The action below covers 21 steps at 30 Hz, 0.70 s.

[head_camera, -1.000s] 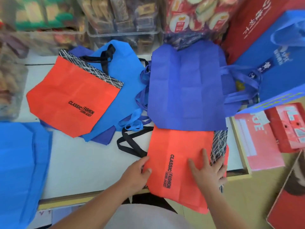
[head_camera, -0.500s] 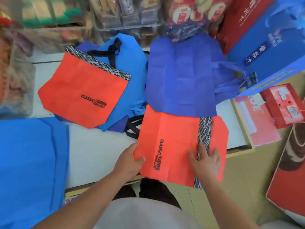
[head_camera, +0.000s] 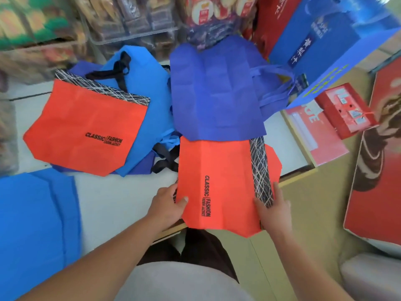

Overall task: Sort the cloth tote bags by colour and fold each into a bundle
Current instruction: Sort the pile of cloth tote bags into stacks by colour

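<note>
The orange tote bag (head_camera: 219, 170) is laid over the near edge of the worktop (head_camera: 112, 205), its far end tucked under a dark blue tote bag (head_camera: 214, 94). Its left edge is pinched by the left hand (head_camera: 167, 205), thumb on top. Its patterned right side is pressed by the right hand (head_camera: 273, 207), laid flat.

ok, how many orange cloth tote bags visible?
2. Left orange bag lies atop a light blue cloth bag; near orange bag sits between left hand and right hand. More may be hidden.
</note>
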Tool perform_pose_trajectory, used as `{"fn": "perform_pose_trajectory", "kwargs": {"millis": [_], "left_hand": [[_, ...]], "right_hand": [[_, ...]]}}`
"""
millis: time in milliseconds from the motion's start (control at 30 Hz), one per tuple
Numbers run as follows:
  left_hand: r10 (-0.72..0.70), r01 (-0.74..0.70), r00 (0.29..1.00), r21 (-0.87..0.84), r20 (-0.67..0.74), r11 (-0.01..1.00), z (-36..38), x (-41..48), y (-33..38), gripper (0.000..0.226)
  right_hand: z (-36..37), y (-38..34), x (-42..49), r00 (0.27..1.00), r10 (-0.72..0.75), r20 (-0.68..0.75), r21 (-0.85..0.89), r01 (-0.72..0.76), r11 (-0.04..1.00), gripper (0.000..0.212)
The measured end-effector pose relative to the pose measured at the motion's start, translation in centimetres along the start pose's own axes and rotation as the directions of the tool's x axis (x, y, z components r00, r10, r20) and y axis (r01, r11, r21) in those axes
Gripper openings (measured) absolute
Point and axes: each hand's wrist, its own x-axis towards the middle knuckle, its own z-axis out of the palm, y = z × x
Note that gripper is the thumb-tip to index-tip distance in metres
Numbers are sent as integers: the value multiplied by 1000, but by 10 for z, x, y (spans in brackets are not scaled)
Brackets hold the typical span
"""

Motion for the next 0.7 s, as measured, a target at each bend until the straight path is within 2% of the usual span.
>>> {"fn": "perform_pose_trajectory", "kwargs": {"millis": [133, 200, 233, 267, 333, 367, 433, 500, 533, 600, 633, 700], "left_hand": [[-6, 8, 1000, 105, -19, 994, -3, 7, 3, 78], [3, 4, 999, 139, -50, 990, -7, 8, 4, 75], [21, -10, 997, 156, -68, 988, -13, 8, 3, 72], [53, -39, 995, 158, -82, 987, -19, 9, 0, 70], [106, -93, 991, 150, -77, 984, -37, 13, -11, 66], [128, -115, 989, 159, -71, 981, -46, 16, -18, 65], [166, -149, 984, 199, -71, 969, -63, 22, -30, 63], [182, -149, 976, 245, -116, 958, -78, 26, -36, 60], [208, -151, 961, 284, -183, 947, -84, 27, -39, 58], [291, -159, 907, 393, -305, 906, -91, 25, -44, 56], [343, -193, 882, 418, -322, 888, -91, 24, -45, 53], [393, -291, 890, 377, -229, 879, -86, 17, -43, 45]], "right_hand": [[7, 5, -35, 999, 24, 45, -35, -22, 999, 80], [15, 4, -50, 989, 55, 135, -106, -41, 994, 83], [18, 2, -55, 979, 72, 189, -197, -34, 980, 84], [19, -3, -60, 964, 102, 243, -342, -14, 940, 83], [15, -17, -68, 946, 145, 290, -643, 80, 762, 71], [13, -29, -72, 952, 105, 286, -713, 138, 688, 64], [16, -56, -78, 958, -88, 274, -679, 257, 687, 49], [27, -83, -76, 917, -298, 266, -580, 399, 710, 47], [38, -97, -72, 882, -380, 277, -527, 470, 708, 51], [59, -126, -57, 822, -491, 287, -379, 569, 730, 56], [69, -139, -47, 803, -526, 281, -312, 594, 741, 57], [85, -163, -28, 779, -554, 295, -278, 625, 730, 60]]}}
